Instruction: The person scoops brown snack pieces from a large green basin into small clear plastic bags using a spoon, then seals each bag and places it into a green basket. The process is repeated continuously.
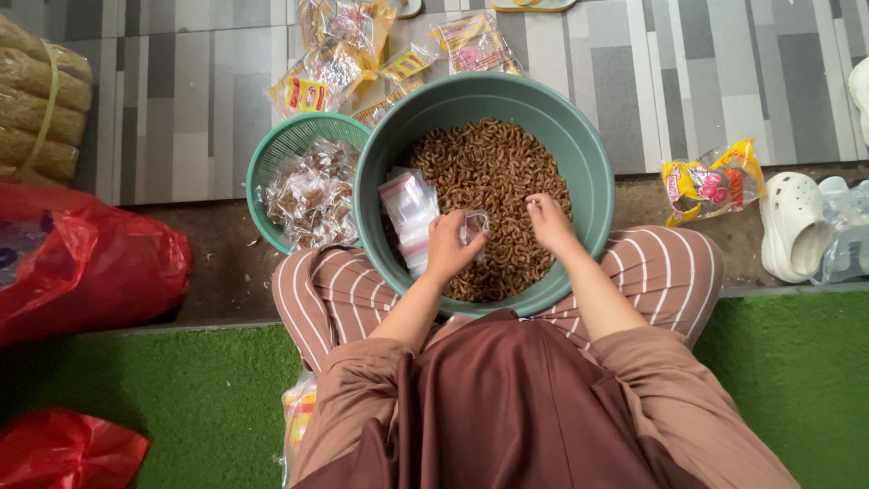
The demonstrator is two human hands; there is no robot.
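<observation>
Left hand (446,243): closed around a small clear plastic bag (474,224), held over the near side of the basin.
Right hand (548,217): fingers curled down into the brown curled snacks (493,172), pinching some; nothing else in it.
Basin (579,145): large, round, grey-green, between the person's striped knees, filled with the brown snacks.
Stack of empty bags (409,213): clear with a red-and-white strip, leaning inside the basin's left wall, just beside the left hand.
Green basket (272,158): smaller, slotted, touching the basin's left side, holding filled clear packets (312,195) of snacks.
Labelled packets (348,50): clear with yellow-and-red headers, heaped on the tiled floor beyond the basin.
Lone packet (711,181): yellow, red and pink, on the floor to the right, near white clogs (792,226).
Red plastic sacks (86,258): at the left, one on the floor, one on the green turf.
</observation>
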